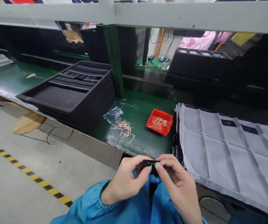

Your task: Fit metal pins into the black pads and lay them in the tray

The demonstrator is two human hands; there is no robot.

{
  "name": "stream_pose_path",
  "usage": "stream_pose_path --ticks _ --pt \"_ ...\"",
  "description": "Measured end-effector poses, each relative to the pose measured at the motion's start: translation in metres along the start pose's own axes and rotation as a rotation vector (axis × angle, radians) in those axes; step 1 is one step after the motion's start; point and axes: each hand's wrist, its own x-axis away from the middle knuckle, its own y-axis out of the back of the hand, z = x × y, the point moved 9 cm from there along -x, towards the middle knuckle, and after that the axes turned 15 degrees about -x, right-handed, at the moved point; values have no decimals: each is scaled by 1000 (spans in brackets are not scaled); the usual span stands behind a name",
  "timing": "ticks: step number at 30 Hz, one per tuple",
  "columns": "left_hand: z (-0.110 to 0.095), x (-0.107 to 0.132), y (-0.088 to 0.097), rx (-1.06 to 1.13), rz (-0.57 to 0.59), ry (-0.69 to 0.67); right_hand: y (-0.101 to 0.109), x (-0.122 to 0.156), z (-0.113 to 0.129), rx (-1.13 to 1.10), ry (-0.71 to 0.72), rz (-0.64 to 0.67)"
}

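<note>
My left hand (124, 180) and my right hand (178, 183) pinch a small black rectangular part (149, 164) between thumbs and fingertips, just over the bench's front edge. Fingers cover much of it, and its exact kind is hidden. Beyond my hands, a red plastic bin (159, 122) holds thin copper-coloured pieces. More of these copper pieces (124, 128) lie loose on the green bench mat (143, 143), beside a clear plastic bag (113, 114). To my right lies a grey quilted sheet (227, 155) with pockets, and two small black parts (228, 123) rest on it.
A large black foam tray (66, 90) with slots stands on the bench at left. A green post (113, 59) and a grey shelf (194, 15) rise behind. A pink-sleeved co-worker (201, 40) stands beyond. A wooden stool (28, 123) stands on the floor at left.
</note>
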Motion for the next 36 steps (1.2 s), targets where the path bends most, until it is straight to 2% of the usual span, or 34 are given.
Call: stream_pose_path --ticks 8,15,22,26,31,33,36 --pt "-11 2 6 -160 -39 -75 -2 4 6 17 22 -22" --pt "-6 4 1 -112 -70 -2 -3 5 17 76 78 -57" --pt "0 9 -2 -261 -182 27 -6 6 32 149 184 -117" --pt "-3 8 -3 -311 -198 26 -7 7 30 144 188 -119" --pt "-2 2 6 -305 -290 60 -1 15 27 191 226 -104" --pt "3 0 11 -269 -332 108 6 20 20 174 194 -123" --pt "2 1 18 -254 -422 133 21 25 4 39 92 -220"
